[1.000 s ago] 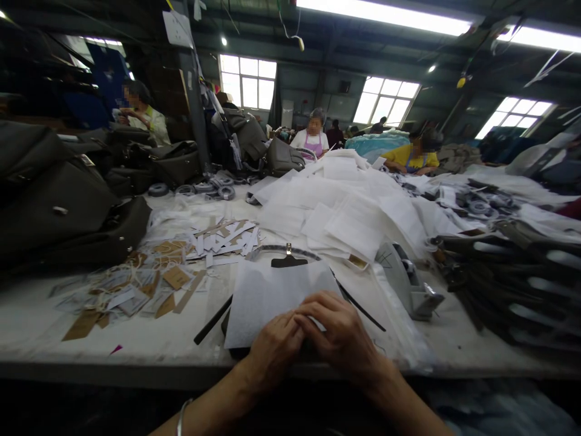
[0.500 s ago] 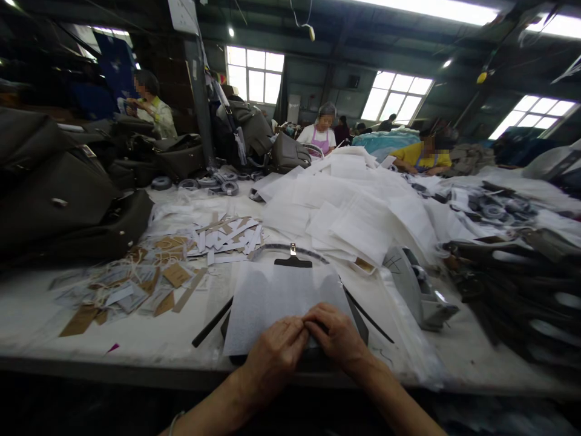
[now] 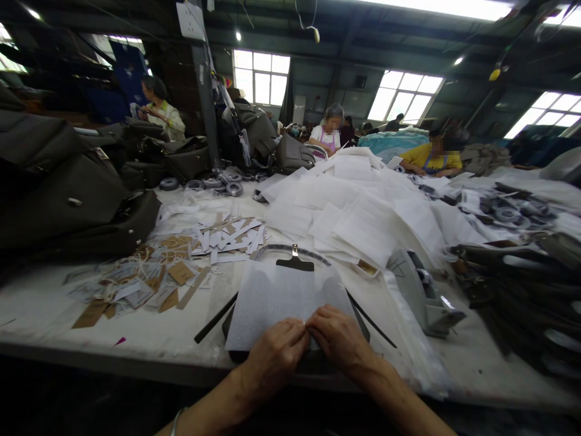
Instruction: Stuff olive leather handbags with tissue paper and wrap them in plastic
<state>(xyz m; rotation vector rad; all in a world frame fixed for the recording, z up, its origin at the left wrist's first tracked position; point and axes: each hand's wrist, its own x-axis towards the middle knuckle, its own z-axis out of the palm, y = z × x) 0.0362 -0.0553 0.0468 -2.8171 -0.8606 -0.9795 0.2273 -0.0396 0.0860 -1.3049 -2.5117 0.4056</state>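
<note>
A thin white sheet (image 3: pixel 267 290) lies over a dark bag (image 3: pixel 363 327) at the table's front edge. My left hand (image 3: pixel 278 348) and my right hand (image 3: pixel 338 338) meet at the sheet's lower edge, fingers pinched on it with the tips touching. Above the sheet, a dark tab with a metal clasp (image 3: pixel 295 263) sticks out, and a wrapped curved handle (image 3: pixel 272 247) arches behind it. Dark straps (image 3: pixel 215 318) stretch out to both sides. The fingers hide the very spot they grip.
A large pile of white sheets (image 3: pixel 358 194) rises behind the bag. Paper tags (image 3: pixel 181 274) lie scattered to the left, near dark bags (image 3: pixel 86 188). To the right stand a grey tape dispenser (image 3: pixel 424 297) and stacked dark pieces (image 3: pixel 521 303). Several co-workers sit farther back.
The view has swung slightly left, so the scene sits a little farther right. Both hands stay pinched together at the sheet's lower edge, with little visible movement.
</note>
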